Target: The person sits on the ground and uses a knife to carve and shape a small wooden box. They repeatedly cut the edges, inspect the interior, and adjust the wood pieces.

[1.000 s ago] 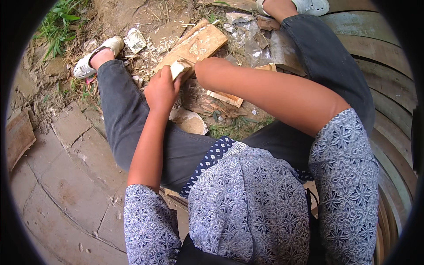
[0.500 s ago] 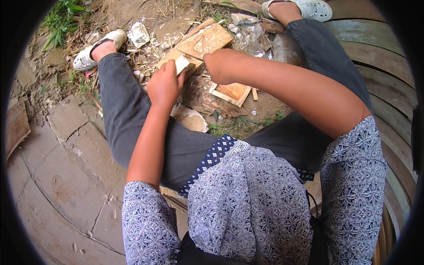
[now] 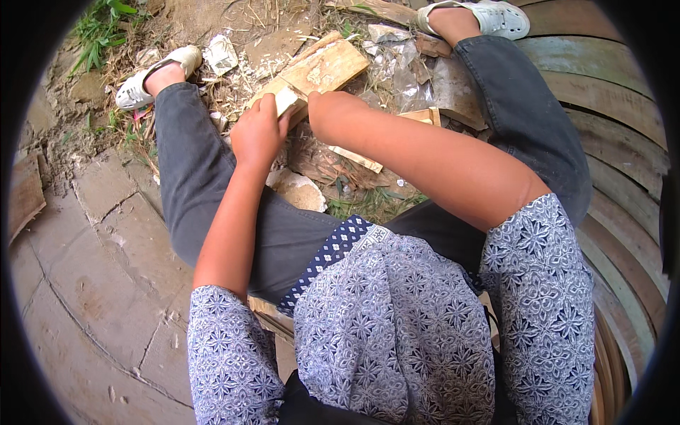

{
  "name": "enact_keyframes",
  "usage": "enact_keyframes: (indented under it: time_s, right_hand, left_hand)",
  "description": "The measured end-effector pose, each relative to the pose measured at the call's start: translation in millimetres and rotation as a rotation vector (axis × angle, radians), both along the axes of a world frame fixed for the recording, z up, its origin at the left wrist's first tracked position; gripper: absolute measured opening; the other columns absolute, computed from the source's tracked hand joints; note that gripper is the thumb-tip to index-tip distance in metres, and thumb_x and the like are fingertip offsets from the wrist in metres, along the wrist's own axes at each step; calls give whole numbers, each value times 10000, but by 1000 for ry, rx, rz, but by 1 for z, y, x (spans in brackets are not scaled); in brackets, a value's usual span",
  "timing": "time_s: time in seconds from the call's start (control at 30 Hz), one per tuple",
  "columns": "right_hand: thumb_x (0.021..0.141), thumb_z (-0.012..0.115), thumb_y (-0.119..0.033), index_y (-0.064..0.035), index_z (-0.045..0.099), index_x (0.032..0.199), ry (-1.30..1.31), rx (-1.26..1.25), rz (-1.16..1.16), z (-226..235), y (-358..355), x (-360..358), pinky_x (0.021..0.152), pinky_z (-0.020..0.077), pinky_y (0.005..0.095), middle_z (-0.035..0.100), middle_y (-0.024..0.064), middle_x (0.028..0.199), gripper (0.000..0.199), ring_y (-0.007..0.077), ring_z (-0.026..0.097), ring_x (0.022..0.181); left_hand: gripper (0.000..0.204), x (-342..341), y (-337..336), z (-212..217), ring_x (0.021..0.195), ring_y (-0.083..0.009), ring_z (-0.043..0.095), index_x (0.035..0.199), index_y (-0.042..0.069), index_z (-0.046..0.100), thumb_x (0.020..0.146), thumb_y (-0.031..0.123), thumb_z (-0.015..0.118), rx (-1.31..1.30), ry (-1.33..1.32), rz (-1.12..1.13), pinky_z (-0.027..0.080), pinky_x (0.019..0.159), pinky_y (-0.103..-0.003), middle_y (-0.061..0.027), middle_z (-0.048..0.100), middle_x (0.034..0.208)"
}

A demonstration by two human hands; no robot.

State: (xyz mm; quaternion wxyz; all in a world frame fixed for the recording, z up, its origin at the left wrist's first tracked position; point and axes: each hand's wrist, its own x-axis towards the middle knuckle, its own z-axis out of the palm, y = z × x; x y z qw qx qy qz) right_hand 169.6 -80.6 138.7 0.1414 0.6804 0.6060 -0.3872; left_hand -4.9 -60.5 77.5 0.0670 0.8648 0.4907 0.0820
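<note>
I sit with my legs apart over a flat pale wooden block [image 3: 333, 65] that lies on littered ground. My left hand [image 3: 258, 133] is closed around a small light piece of wood [image 3: 285, 98] at the block's near corner. My right hand [image 3: 331, 113] rests curled against the block's near edge, right beside the left hand. Its fingers are turned away from me, so what they hold, if anything, is hidden.
Wood offcuts [image 3: 423, 115], chips, plastic scraps [image 3: 397, 67] and a pale stone [image 3: 301, 190] lie between my legs. My white sandals [image 3: 145, 76] [image 3: 489, 18] flank the pile. Paving slabs [image 3: 92, 269] lie to the left, curved wooden planks [image 3: 609, 142] to the right, and grass [image 3: 99, 25] at the top left.
Both hands stay at the block's near corner. The right hand shifted slightly right, then back. The view wobbled a little.
</note>
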Motion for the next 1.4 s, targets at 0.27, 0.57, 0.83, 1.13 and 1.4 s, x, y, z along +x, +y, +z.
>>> enact_keyframes:
  time_s: [0.27, 0.57, 0.83, 1.13, 1.4]
  right_hand:
    - [894, 622, -112, 4, 609, 1242, 64, -13, -63, 0, -2, 1, 914, 561, 451, 703, 219, 1182, 367, 357, 686, 1116]
    - [864, 672, -113, -40, 743, 1139, -52, -92, 58, 10, 0, 2, 875, 581, 423, 740, 153, 1147, 293, 306, 721, 1070]
    - [909, 608, -106, -15, 651, 1240, -54, -11, -21, -6, -2, -8, 905, 574, 433, 722, 197, 1166, 346, 343, 713, 1077]
    - [861, 681, -103, -39, 702, 1188, -43, -112, -29, -16, 35, -18, 894, 579, 427, 732, 166, 1162, 335, 328, 712, 1081]
    - [834, 659, -84, -42, 749, 1136, -13, -74, 62, -2, 11, 13, 887, 577, 427, 738, 153, 1156, 319, 326, 715, 1074]
  left_hand:
    - [383, -3, -1, 2, 749, -389, 688, 978, 79, 526, 917, 420, 689, -16, 37, 27, 538, 612, -491, -147, 695, 890]
    - [380, -5, -1, 0, 740, -370, 696, 958, 79, 522, 910, 413, 697, 2, 32, 11, 549, 613, -472, -135, 700, 882]
    - [398, -7, 14, -6, 689, -401, 685, 986, 84, 540, 943, 464, 651, -26, 6, 63, 537, 586, -495, -154, 696, 834]
    - [365, 1, -11, -4, 772, -379, 700, 1010, 90, 535, 926, 416, 677, -47, -1, 136, 551, 634, -481, -137, 708, 938]
    - [396, -3, -5, -1, 787, -349, 711, 1027, 103, 583, 910, 467, 687, -3, 0, 150, 562, 634, -457, -132, 720, 956]
